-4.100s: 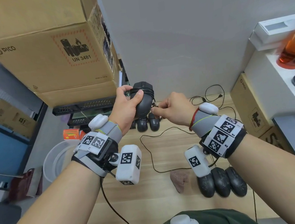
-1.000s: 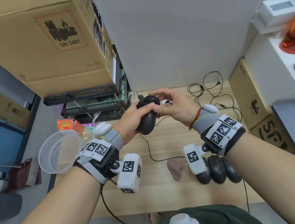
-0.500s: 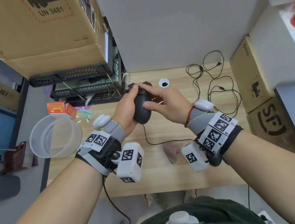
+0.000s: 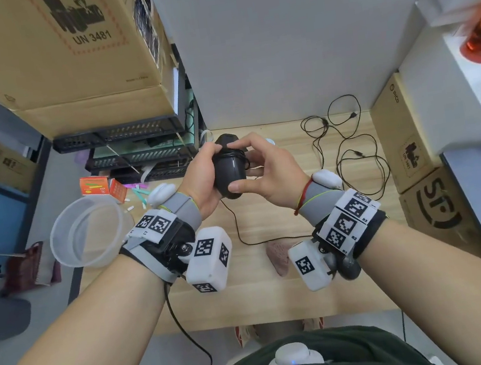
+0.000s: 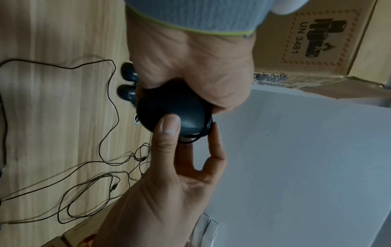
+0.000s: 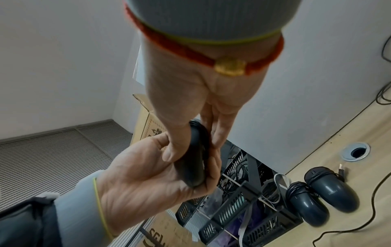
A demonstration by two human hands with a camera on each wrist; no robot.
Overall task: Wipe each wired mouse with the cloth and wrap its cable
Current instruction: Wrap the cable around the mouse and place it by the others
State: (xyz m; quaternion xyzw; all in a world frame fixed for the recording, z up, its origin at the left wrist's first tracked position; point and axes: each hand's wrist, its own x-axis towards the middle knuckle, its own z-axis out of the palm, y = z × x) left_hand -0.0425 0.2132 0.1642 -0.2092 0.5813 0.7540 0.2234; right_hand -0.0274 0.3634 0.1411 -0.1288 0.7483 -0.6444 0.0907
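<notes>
My left hand (image 4: 205, 174) grips a black wired mouse (image 4: 229, 168) above the far middle of the wooden table (image 4: 279, 294). Several turns of cable (image 4: 230, 152) lie round its front end. My right hand (image 4: 259, 169) pinches the same mouse, thumb on its rear and fingers by the turns, as the left wrist view shows on the mouse (image 5: 171, 107). A loose length of cable (image 4: 236, 229) hangs down to the table. The pinkish cloth (image 4: 277, 256) lies near my right wrist. Two wrapped mice (image 6: 317, 198) sit at the table's back edge. A dark mouse (image 4: 350, 269) shows under my right wrist.
Tangled loose cables (image 4: 349, 148) cover the back right of the table. Black racks (image 4: 136, 156) and big cardboard boxes (image 4: 60, 53) stand at the left, with a clear plastic basin (image 4: 85, 232) below. Boxes (image 4: 413, 142) and a white shelf (image 4: 452, 90) bound the right.
The mouse has come down from in front of the wall to just above the table. The loose cable on the table has grown shorter. My right hand left the cable and took the mouse.
</notes>
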